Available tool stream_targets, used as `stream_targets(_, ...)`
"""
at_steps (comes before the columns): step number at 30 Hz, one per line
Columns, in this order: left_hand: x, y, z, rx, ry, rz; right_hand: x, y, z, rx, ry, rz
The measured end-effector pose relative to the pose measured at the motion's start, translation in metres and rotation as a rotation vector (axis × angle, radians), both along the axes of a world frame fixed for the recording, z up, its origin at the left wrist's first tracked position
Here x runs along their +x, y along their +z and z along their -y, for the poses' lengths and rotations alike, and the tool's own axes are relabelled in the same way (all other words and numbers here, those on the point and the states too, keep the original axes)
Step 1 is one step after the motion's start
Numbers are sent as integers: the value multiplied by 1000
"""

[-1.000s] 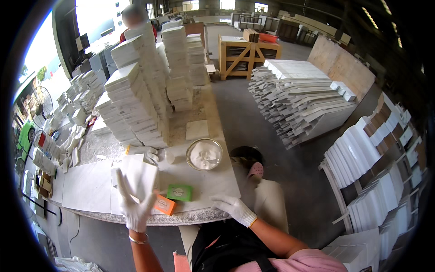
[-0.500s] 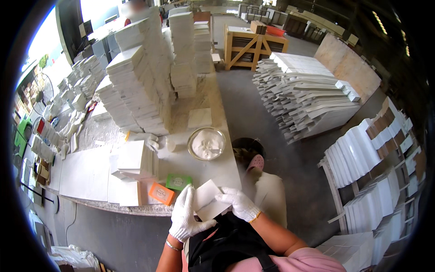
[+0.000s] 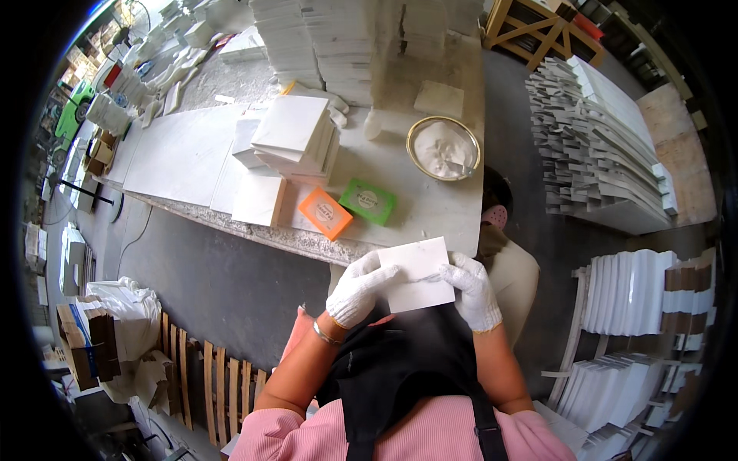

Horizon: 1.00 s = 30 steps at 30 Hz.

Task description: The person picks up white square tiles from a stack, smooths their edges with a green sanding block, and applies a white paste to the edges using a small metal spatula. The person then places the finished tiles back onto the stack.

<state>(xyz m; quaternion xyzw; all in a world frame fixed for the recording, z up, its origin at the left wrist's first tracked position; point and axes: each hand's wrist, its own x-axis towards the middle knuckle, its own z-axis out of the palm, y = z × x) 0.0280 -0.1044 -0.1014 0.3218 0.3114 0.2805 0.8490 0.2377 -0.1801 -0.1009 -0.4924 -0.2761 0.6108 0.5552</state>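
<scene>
at the far left a pile of flattened cardboard boxes (image 3: 86,338) sits on the floor beside a wooden pallet (image 3: 219,384). above them the long stone worktable (image 3: 177,154) carries a short stack of white square tiles (image 3: 296,134), and tall stacks of white tiles (image 3: 338,38) rise behind it. near the table's front edge lie an orange packet (image 3: 325,213) and, just beside it, a green packet (image 3: 368,201). in front of the table's edge, close to the person's chest, the white rectangular tile (image 3: 419,274) is held flat between both gloved hands. the left hand (image 3: 357,290) has its fingers curled over the tile's left edge, pinching it; the right hand (image 3: 470,290) is closed on the tile's right edge in the same way. further back on the table a metal bowl of white powder (image 3: 443,147) stands well apart from the hands. on the right, rows of white slabs (image 3: 600,146) lean in a long pile on the floor, and lower down more white tiles stand on edge in a rack (image 3: 630,296)
</scene>
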Motion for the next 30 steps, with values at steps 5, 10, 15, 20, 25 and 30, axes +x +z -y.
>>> stream_targets(5,-1,8,0,11,-83,-13,21,8,-19,-138,-36,84)
stream_targets(10,0,4,2,17,-91,-4,23,7,-28,-176,-126,-88)
stream_targets(15,-4,-1,1,66,-93,-51,19,4,-16,-185,-94,-76)
stream_targets(20,-4,-2,1,86,-123,-102,2,29,-17,-108,-96,202)
stream_targets(25,-1,2,5,122,-165,-156,-15,32,-36,73,4,755)
stream_targets(30,-2,5,7,117,-141,-165,-12,31,-34,72,37,820)
